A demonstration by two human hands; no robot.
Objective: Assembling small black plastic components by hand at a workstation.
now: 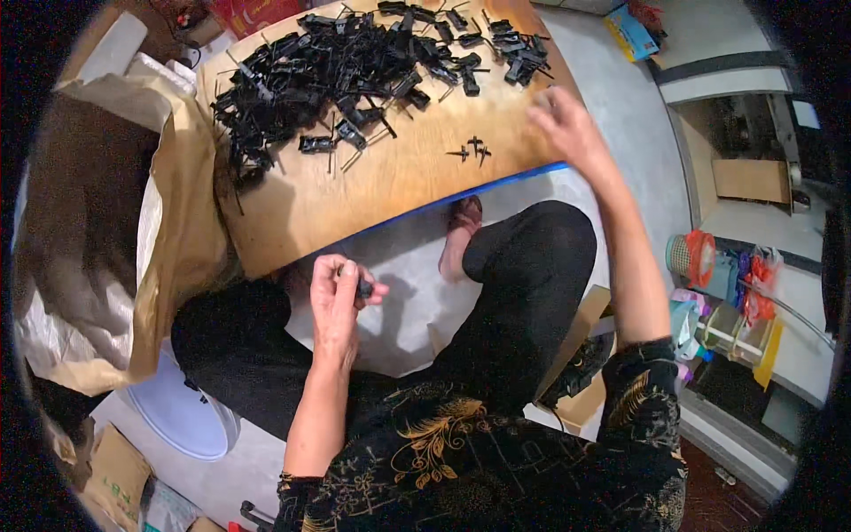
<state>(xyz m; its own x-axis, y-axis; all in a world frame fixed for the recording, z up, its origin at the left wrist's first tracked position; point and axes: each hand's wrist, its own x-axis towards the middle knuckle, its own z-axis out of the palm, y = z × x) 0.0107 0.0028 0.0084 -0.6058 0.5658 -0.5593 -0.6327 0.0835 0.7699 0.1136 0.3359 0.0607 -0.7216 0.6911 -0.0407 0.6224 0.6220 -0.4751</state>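
My left hand [333,297] is above my lap, just off the table's near edge, with its fingers closed round a small black plastic part [363,288]. Most of that part is hidden by the fingers. Over the right side of the wooden table [399,182], my right hand [570,133] is smeared by motion, so what its fingers hold cannot be made out. Several tiny black cross-shaped pieces [475,151] lie on the wood to its left. Farther back spreads a large heap of black plastic parts [328,75] with thin prongs sticking out.
A tall woven sack [173,222] stands open against the table's left side. Below it is a pale blue round basin [182,412]. An open cardboard box [585,403] with black things inside sits by my right leg. Shelves with colourful bags [753,275] line the right.
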